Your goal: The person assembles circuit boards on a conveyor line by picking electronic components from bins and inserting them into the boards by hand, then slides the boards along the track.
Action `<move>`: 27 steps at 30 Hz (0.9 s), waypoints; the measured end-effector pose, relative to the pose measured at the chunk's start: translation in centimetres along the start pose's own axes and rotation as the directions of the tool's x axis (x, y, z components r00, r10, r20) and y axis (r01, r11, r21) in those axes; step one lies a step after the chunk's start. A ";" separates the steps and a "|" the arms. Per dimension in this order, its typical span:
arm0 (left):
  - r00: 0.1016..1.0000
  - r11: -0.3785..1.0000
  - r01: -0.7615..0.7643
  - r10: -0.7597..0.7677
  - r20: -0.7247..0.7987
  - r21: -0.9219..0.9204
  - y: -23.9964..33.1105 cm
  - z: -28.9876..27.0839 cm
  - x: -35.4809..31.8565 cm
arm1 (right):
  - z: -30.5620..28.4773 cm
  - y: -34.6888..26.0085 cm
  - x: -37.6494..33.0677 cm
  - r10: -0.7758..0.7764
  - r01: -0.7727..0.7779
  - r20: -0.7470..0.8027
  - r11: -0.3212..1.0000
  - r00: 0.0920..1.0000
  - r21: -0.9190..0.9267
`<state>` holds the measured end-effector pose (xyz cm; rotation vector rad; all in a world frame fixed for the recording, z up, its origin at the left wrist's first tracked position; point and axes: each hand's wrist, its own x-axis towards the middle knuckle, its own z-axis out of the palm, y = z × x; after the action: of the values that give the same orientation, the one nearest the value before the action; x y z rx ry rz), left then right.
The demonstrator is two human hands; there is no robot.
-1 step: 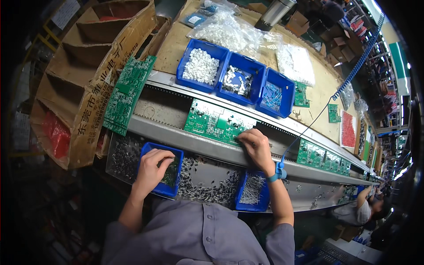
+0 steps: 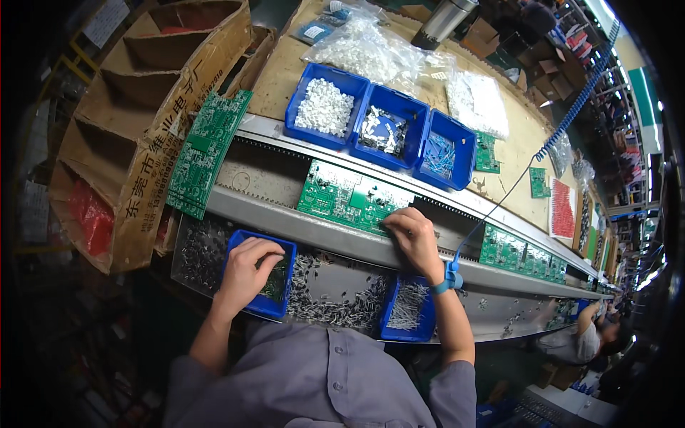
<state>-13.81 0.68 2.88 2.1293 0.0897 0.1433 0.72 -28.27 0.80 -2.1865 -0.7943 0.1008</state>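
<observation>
A long green circuit board (image 2: pixel 349 198) lies across the two rails in front of me. My right hand (image 2: pixel 414 230), with a blue wrist strap (image 2: pixel 449 278) behind it, is at the board's near right edge; its fingers are pinched together, and whatever they hold is too small to make out. Over a blue bin (image 2: pixel 287 285) of small green parts hovers my left hand (image 2: pixel 250 268). Its thumb and fingertips are brought together too, and I cannot see what, if anything, lies between them. Nearer my right forearm stands another blue bin (image 2: pixel 407 308) with thin, pale wire-leaded parts.
Beyond the far rail sit blue bins of white connectors (image 2: pixel 325 107), white and dark pieces (image 2: pixel 384 130), and blue-leaded parts (image 2: pixel 439 155). Another board (image 2: pixel 207 153) rests across the rails at left, beside a cardboard divider box (image 2: pixel 135 143). Loose capacitors (image 2: pixel 335 303) cover the near tray.
</observation>
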 end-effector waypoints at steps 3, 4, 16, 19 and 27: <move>0.988 0.990 -0.131 0.135 0.079 -0.055 1.8 0.1 2.2 | 0.1 0.0 -0.3 -0.045 0.046 0.012 0.995 0.999 -0.091; 0.983 0.988 -0.131 0.139 0.119 -0.077 2.1 0.2 2.9 | 0.0 -0.4 -0.4 -0.049 0.051 0.016 0.991 0.999 -0.126; 0.895 0.942 -0.294 0.330 0.300 -0.159 2.7 9.9 10.7 | -2.4 -6.7 -12.1 0.420 -0.313 0.111 0.804 0.901 -0.506; 0.886 0.934 -0.339 0.358 0.294 -0.116 2.0 11.7 11.3 | -0.2 -6.5 -13.9 0.496 -0.435 0.005 0.767 0.869 -0.470; 0.889 0.918 -0.387 0.396 0.231 -0.083 1.2 13.1 11.6 | 0.4 -6.0 -15.0 0.515 -0.527 -0.129 0.783 0.847 -0.331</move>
<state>-0.51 -9.59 -2.23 2.0896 -0.4891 0.1171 -14.50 -33.60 2.08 -2.7004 -0.1630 0.2128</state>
